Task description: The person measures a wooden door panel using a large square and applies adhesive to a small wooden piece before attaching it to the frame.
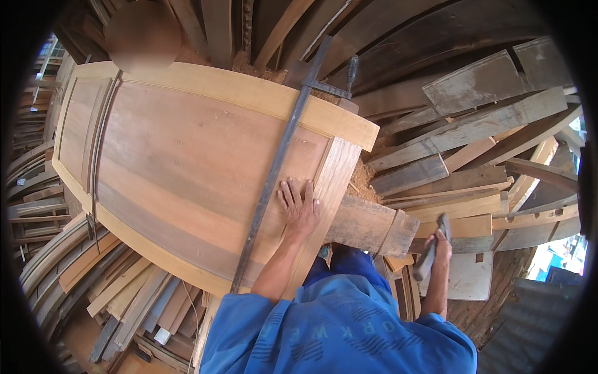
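A large wooden panel door (187, 149) with a pale frame lies flat in front of me. My left hand (300, 209) rests on its near right end, palm down with the fingers spread. Just left of that hand, a long dark bar clamp (269, 177) crosses the door, its screw handle (353, 68) past the far edge. A second bar clamp (98, 134) spans the door further left. Off to the right, away from the door, my right hand (441, 246) is closed around a long dark grey tool (426, 260); its exact kind is unclear.
A worn timber block (367, 224) juts out at the door's right end, beside sawdust (361, 181). Stacked boards (461, 162) fill the right side; more planks (137, 293) lie at lower left. A white panel (467, 277) sits beyond my right hand. A blurred round patch hides the upper left.
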`<state>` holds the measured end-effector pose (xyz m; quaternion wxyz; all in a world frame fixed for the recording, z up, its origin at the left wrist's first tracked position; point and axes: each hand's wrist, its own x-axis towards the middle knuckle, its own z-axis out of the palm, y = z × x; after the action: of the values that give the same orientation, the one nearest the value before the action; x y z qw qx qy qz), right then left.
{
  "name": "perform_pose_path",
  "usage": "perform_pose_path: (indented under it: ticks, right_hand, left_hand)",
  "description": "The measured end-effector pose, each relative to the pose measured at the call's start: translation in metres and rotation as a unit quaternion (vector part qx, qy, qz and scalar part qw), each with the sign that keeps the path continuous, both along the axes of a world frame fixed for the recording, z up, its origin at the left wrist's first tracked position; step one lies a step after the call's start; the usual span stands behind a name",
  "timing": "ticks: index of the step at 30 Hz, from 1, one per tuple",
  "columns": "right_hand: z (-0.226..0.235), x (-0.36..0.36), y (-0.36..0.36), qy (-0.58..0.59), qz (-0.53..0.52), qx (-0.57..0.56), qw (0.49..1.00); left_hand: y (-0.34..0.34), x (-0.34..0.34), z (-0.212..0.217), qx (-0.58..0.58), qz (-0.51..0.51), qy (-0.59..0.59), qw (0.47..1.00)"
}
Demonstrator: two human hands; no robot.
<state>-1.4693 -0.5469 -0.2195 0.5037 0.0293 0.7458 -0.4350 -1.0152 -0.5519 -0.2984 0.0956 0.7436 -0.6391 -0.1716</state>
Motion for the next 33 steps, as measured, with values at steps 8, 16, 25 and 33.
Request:
perform_pose_path:
  ticks: [8,16,25,33]
  right_hand:
    - [-0.062,0.082,-0.049,-0.01,-0.013,0.054,0.998]
    - [-0.019,0.195,-0.092,-0.082,0.306,-0.039,0.948]
    - [-0.07,0.154,-0.089,0.057,0.146,0.106,0.982]
    - [-0.016,0.215,-0.093,-0.066,0.321,-0.03,0.944]
  left_hand:
    - [-0.003,0.002,-0.007,-0.005,0.009,0.016,1.0]
    - [-0.001,0.006,-0.012,-0.001,0.007,0.019,1.0]
    - [-0.003,0.0,-0.009,-0.021,0.009,0.006,1.0]
    - [-0.005,0.007,-0.009,-0.022,0.006,0.016,1.0]
